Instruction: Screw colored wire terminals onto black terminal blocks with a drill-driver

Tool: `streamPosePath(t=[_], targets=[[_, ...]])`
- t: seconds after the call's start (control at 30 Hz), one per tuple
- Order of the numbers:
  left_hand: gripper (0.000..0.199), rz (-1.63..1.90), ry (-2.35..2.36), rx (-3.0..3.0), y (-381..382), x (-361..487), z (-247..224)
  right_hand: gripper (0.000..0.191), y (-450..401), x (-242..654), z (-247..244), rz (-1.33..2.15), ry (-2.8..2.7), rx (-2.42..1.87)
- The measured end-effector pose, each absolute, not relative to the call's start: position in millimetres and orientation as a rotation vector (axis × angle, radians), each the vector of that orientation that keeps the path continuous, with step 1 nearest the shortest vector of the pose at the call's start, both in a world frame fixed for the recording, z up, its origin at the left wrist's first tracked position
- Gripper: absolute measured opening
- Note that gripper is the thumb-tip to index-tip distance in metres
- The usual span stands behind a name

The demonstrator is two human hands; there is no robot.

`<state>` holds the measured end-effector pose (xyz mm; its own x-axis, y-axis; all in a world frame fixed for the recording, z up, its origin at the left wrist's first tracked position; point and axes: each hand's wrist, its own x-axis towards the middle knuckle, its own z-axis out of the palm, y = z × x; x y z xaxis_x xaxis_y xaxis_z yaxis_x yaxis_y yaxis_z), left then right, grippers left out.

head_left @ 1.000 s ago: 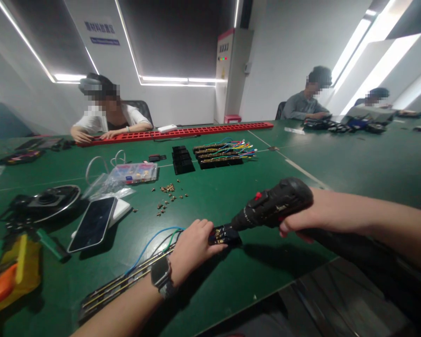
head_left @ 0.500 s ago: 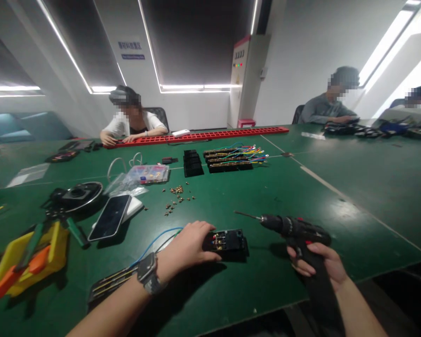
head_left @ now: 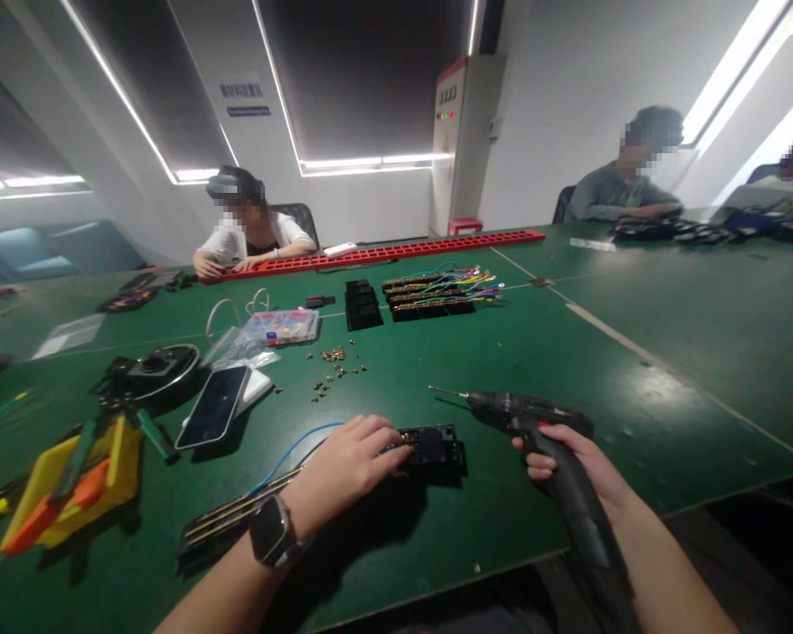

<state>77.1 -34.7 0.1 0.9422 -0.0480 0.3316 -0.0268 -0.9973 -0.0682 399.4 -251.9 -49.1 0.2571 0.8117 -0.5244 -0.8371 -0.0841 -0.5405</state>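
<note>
My left hand [head_left: 353, 462], with a smartwatch [head_left: 272, 528] on its wrist, lies over a long black terminal block [head_left: 438, 445]. Its fingers are bent together at the block's screw terminals, and whatever is between the fingertips is hidden. Brass strips run along the block's left part, and a blue wire [head_left: 296, 446] loops beside it. To the right, my right hand [head_left: 568, 458] is wrapped round the grip of a black cordless drill [head_left: 525, 412]. The drill's long bit [head_left: 446, 391] points left, above the table and apart from the block.
Small brass screws [head_left: 334, 356] lie scattered beyond my left hand. At left are a phone [head_left: 215, 407], pliers [head_left: 155, 436] and a yellow bin [head_left: 115, 480]. Farther back stand wired terminal blocks [head_left: 429, 299], black covers [head_left: 363, 305] and a red rail [head_left: 403, 250]. Co-workers sit across the table.
My left fingers have drawn together onto the block's terminals, where they were spread around it before. The drill in my right hand has shifted left and slightly up.
</note>
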Motion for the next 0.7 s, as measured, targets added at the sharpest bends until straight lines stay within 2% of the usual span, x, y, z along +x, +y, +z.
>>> streamPosePath(t=[0.13,0.27,0.33,0.5,0.6,0.7], targets=[[0.018,-0.572,0.094,-2.922,-40,81,5,0.022,-242,392,-40,1.305,-0.045,-1.176],[0.013,-0.553,0.074,-2.891,-42,83,5,0.032,-234,401,-35,1.371,-0.061,-1.394],[0.012,-0.572,0.053,-2.882,-42,83,3,0.036,-235,413,-32,1.285,-0.171,-1.545],[0.012,-0.589,0.051,-2.891,-43,83,-3,0.048,-254,462,-20,0.636,-0.716,-2.215],[0.013,-0.551,0.043,-2.919,-42,83,-2,0.05,-272,489,-17,0.259,-0.789,-2.345],[0.012,-0.528,0.027,-2.925,-43,82,1,0.055,-282,504,-28,0.086,-0.633,-2.364]])
